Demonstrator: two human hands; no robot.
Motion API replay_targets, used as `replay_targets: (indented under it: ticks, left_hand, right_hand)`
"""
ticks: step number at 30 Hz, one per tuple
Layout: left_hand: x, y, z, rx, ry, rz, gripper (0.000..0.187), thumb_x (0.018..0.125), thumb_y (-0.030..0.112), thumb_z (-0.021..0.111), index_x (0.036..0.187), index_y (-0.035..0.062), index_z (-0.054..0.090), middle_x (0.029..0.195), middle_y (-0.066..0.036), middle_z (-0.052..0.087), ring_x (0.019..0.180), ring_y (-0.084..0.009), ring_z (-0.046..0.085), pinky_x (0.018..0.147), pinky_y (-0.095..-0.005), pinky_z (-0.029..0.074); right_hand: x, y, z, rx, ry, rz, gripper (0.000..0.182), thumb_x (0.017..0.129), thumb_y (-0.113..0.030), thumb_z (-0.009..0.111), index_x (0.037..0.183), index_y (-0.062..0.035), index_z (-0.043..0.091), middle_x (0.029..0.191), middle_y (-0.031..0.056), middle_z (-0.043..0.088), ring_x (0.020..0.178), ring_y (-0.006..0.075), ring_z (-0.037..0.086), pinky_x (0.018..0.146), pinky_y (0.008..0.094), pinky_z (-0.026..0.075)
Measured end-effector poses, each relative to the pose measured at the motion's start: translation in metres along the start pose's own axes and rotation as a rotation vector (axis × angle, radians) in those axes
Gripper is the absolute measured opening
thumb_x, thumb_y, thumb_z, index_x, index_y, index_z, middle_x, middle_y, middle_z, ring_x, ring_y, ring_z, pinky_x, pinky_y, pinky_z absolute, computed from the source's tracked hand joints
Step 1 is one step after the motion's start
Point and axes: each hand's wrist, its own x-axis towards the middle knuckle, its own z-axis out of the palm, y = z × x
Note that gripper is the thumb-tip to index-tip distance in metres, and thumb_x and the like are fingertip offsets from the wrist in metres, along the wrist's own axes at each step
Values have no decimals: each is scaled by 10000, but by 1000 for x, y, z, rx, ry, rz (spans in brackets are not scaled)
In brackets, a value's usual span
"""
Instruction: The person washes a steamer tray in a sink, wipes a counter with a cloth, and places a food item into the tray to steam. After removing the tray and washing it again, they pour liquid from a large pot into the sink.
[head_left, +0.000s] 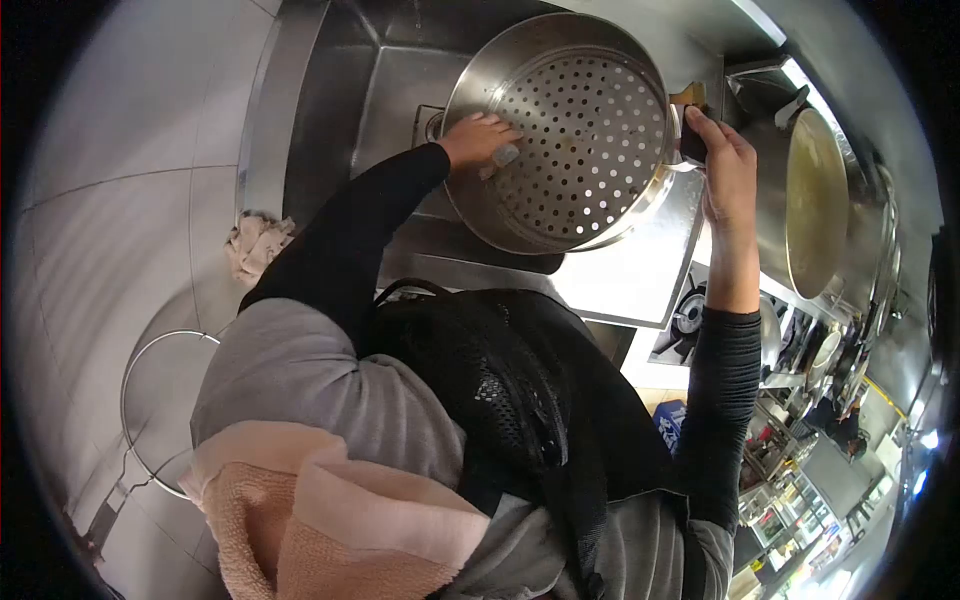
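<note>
A wide round steel steamer pan [580, 150] with a perforated bottom is tilted over the sink, its inside facing me. My right hand [728, 165] is closed round the dark side handle [692, 135] at its right. My left hand [480, 140] reaches over the left rim into the pan, fingers bent over a small grey pad [505, 155] against the inner wall. Dark specks show on the perforated bottom.
The steel sink [400, 90] lies behind and left of the pan. At right stand a large pot [818, 200] and a gas burner [690, 312]. A crumpled cloth [258, 245] rests by the sink's left edge; a metal hoop [125, 400] is at lower left.
</note>
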Motion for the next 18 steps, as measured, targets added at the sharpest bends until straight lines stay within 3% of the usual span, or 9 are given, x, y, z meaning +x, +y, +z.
replay_targets:
  ticks: [3,7,9,11,13,14,16,17,18]
  left_hand:
    - [10,-5,8,259,-51,35,337,915,142,625,1251,121,631,1328,-105,587,1262,-337,531,1083,-448,405]
    - [-11,-19,-46,40,-94,-82,258,884,195,674,1108,67,679,1189,-121,659,1124,-342,618,969,-440,482]
    - [-38,-21,-90,-280,213,-213,204,860,173,684,1028,57,693,969,-150,680,925,-312,669,829,-427,511]
    - [-63,-52,-101,-698,288,-317,214,914,188,661,1080,58,695,1035,-130,702,994,-249,673,837,-380,512]
    - [-101,-36,-161,-808,311,-526,269,950,195,635,1171,44,664,1134,-103,695,1055,-218,658,860,-342,514]
    - [-116,-36,-164,-797,322,-531,269,950,195,635,1171,44,664,1134,-103,695,1055,-218,658,860,-342,514]
    - [-146,-43,-159,-1506,694,-540,324,980,182,578,1254,10,594,1228,-94,652,1108,-221,635,918,-362,510]
    - [-164,-45,-154,-1497,709,-547,324,980,182,578,1254,10,594,1228,-94,652,1108,-221,635,918,-362,510]
    - [-180,-46,-147,-1649,786,-495,362,1006,212,526,1300,2,545,1270,-116,623,1136,-234,621,950,-394,499]
  right_hand:
    - [-6,-6,5,-25,-16,5,300,873,-213,715,956,75,725,894,94,720,804,142,633,788,248,464]
    - [-6,-2,21,-78,-86,-23,356,867,-260,720,977,79,721,887,112,724,814,151,637,792,272,478]
    - [-21,-17,51,-388,-40,-25,433,856,-335,720,1022,65,719,883,148,729,829,191,668,808,317,494]
    - [11,29,78,-362,-130,-79,498,843,-387,714,1092,44,706,919,187,730,870,246,694,833,363,499]
    - [28,50,116,-400,-139,-166,520,849,-380,701,1159,37,680,954,198,730,902,280,704,854,384,498]
    - [26,46,128,-393,-145,-179,520,849,-380,701,1159,37,680,954,198,730,902,280,704,854,384,498]
    - [24,38,150,-443,-89,-10,425,876,-288,712,1035,106,687,937,144,721,857,200,662,804,340,495]
    - [30,61,154,-439,-101,-20,425,876,-288,712,1035,106,687,937,144,721,857,200,662,804,340,495]
    - [40,108,156,-129,-124,-19,425,890,-275,701,1053,116,665,950,150,715,866,204,656,809,344,493]
